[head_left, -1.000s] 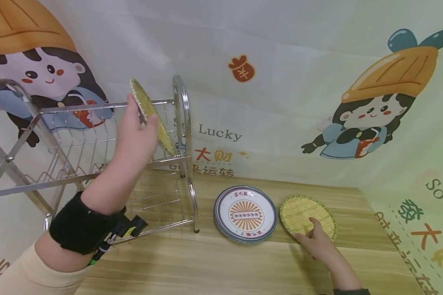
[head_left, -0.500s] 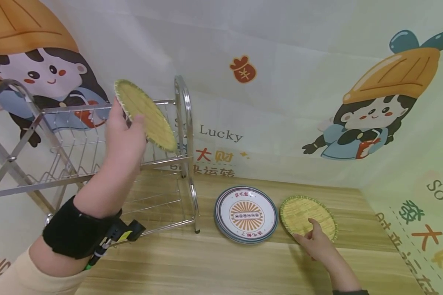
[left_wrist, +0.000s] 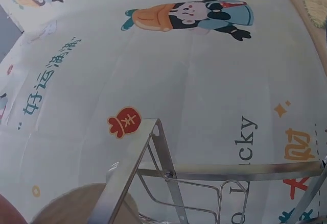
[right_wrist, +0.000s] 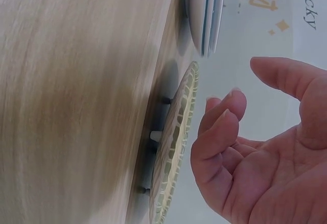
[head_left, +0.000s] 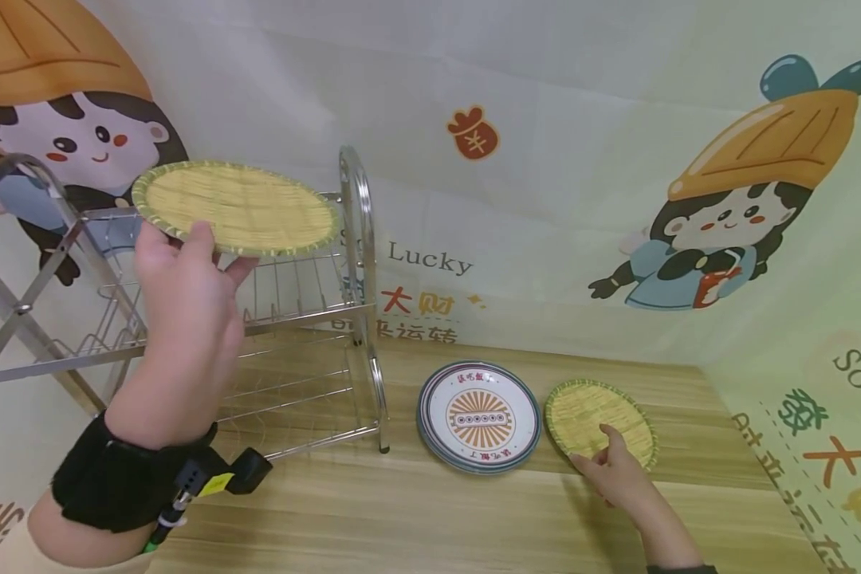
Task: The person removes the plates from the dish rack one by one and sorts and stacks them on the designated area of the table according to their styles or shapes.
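My left hand (head_left: 194,295) grips the near rim of a round woven bamboo tray (head_left: 237,206), thumb on top and fingers beneath. The tray is held nearly level over the top tier of a metal dish rack (head_left: 308,319). In the left wrist view, part of a tan disc (left_wrist: 84,206) shows behind the rack's frame. My right hand (head_left: 617,470) hovers by the near edge of a second woven tray (head_left: 595,414), fingers loosely bent and holding nothing. The right wrist view shows that tray edge-on, raised on small pegs, with a gap between it and the fingers.
Stacked patterned plates (head_left: 478,418) lie on the wooden table (head_left: 430,518) between the rack and the second tray. A printed cloth (head_left: 560,199) with cartoon figures hangs behind and at the right. The rack stands at the left, its curved end frame (head_left: 359,223) upright near the plates.
The left hand has moved left and turned the woven tray from nearly edge-on to nearly flat, its top face now showing. The right hand, plates and second tray have stayed put.
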Tool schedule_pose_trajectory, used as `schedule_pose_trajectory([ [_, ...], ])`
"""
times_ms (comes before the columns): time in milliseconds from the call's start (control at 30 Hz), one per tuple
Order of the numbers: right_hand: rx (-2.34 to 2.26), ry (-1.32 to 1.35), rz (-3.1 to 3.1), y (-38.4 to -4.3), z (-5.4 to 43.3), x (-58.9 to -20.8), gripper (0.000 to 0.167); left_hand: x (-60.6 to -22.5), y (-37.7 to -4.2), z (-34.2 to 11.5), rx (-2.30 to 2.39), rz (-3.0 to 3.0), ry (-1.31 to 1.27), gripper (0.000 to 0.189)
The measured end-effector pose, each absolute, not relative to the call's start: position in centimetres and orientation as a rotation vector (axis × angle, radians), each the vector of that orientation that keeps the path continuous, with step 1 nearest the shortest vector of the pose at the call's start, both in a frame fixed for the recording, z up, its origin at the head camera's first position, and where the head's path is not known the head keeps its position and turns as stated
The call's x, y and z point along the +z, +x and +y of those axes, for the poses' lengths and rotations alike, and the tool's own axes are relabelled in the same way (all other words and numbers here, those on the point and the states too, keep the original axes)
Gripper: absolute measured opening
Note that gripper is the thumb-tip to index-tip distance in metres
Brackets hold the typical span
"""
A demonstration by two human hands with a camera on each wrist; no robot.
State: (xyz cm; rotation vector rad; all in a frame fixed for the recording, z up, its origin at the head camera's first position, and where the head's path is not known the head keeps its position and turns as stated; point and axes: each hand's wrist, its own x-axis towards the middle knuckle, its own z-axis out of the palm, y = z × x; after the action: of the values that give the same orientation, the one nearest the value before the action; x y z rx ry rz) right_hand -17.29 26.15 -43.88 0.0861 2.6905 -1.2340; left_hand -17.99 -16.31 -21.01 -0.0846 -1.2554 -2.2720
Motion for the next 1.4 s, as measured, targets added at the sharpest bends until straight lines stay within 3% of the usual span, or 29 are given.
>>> schedule_pose_trajectory([
  [667, -1.347, 0.160, 2.732, -17.6, 26.2, -42.4, 0.075, -21.7, -17.0, -16.8, -2.535, -0.856, -0.226, 0.038],
  [1000, -1.432, 0.152, 2.709, -17.5, 26.2, -42.0, 0.072, -21.3, -15.5, -16.1, -2.522, -0.945, -0.285, 0.040],
  [1400, -1.693, 0.209, 2.777, -17.0, 24.4, -39.9, 0.057, -21.4, -13.9, -14.6, -2.492, -1.125, -0.325, 0.041],
])
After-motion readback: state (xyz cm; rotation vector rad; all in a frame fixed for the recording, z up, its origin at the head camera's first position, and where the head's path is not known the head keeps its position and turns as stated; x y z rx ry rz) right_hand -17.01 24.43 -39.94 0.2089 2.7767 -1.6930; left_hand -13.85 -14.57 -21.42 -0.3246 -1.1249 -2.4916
